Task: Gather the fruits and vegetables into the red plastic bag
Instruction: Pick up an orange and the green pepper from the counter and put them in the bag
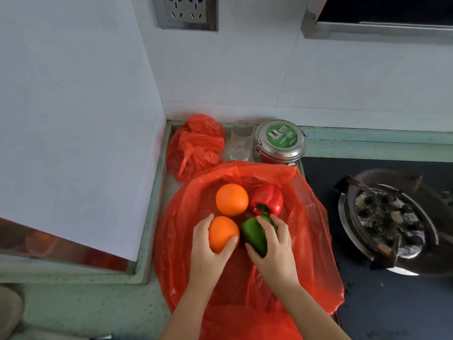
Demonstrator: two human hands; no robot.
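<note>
My left hand [208,251] cups the nearer round orange fruit [221,233], my right hand [274,246] grips the glossy green bell pepper [252,233], lengthwise away from me, both on the spread red plastic bag [306,229]. Just beyond lie a second orange [232,199], nearer my left, and one red bell pepper [268,197] — two oranges, two peppers

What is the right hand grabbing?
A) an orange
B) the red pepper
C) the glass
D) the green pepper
D: the right hand curls round the green pepper, while the left hand holds the near orange.
</note>
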